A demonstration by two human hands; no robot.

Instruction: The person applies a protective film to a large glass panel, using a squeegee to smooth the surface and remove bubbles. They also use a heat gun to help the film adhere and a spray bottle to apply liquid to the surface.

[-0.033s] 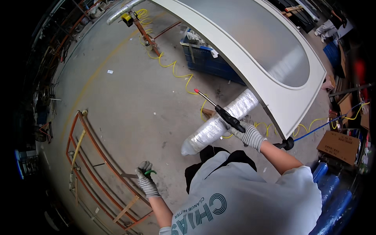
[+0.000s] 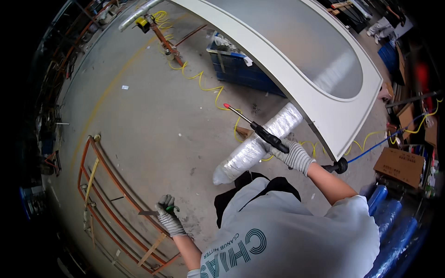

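In my striped-gloved right hand (image 2: 296,156) is a black air blow gun (image 2: 268,137) with a long metal tube and a red tip. It points up and left, above a plastic-wrapped roller bar (image 2: 255,150). A large curved white panel (image 2: 273,60) with an oval frosted window rests over the bar. Down on the left, my gloved left hand (image 2: 169,218) is closed round a tool with a curved green handle (image 2: 172,208). A dark flat strip (image 2: 147,213) sticks out beside that hand; fingers hide how it joins the handle.
An orange metal rack (image 2: 124,192) lies left on the concrete floor. A blue bin (image 2: 245,74) stands behind the panel, near a coiled yellow hose (image 2: 204,85). To my right are a cardboard box (image 2: 399,166) and blue-wrapped rolls (image 2: 387,215). Another person (image 2: 388,23) stands far right.
My left hand has tilted and moved slightly left and down, showing more of the dark strip. The right hand keeps its grip on the blow gun. The whole view has shifted a little.
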